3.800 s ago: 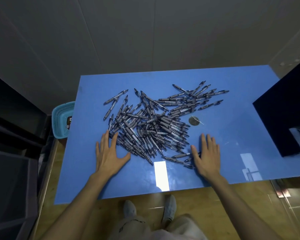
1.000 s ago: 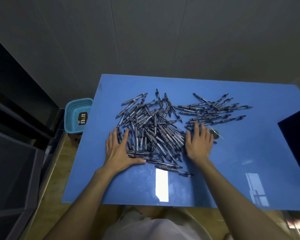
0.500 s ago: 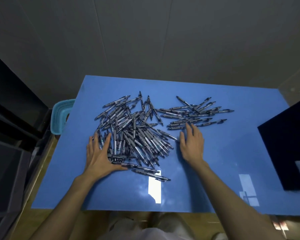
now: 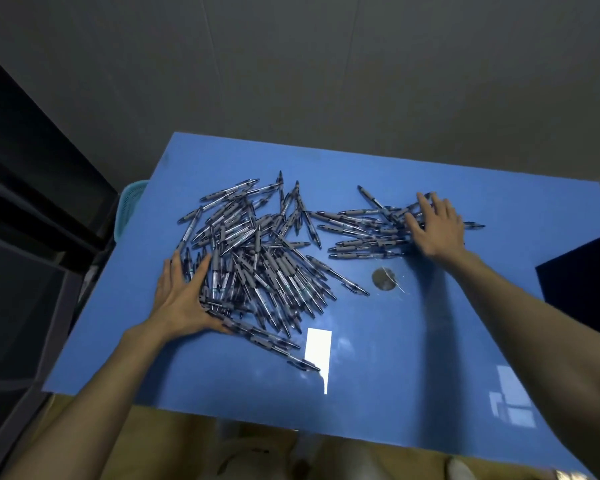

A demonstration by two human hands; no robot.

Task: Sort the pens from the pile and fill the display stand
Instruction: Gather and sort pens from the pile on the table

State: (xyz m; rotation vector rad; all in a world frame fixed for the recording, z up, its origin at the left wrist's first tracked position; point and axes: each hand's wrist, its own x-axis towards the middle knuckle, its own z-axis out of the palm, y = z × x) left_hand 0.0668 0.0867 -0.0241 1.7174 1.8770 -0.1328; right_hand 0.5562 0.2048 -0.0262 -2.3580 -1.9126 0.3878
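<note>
A bare workroom; blue table (image 4: 361,393) against grey panelled wall (image 4: 291,64); dark shelving (image 4: 32,220) beside it.

Blue table (image 4: 413,358), turquoise basket (image 4: 127,206) beside it

I see a dim room lit from overhead, a bright white glare patch on the glossy blue table (image 4: 378,358), soft arm shadows across it, and wide-angle bending at the edges.
</note>
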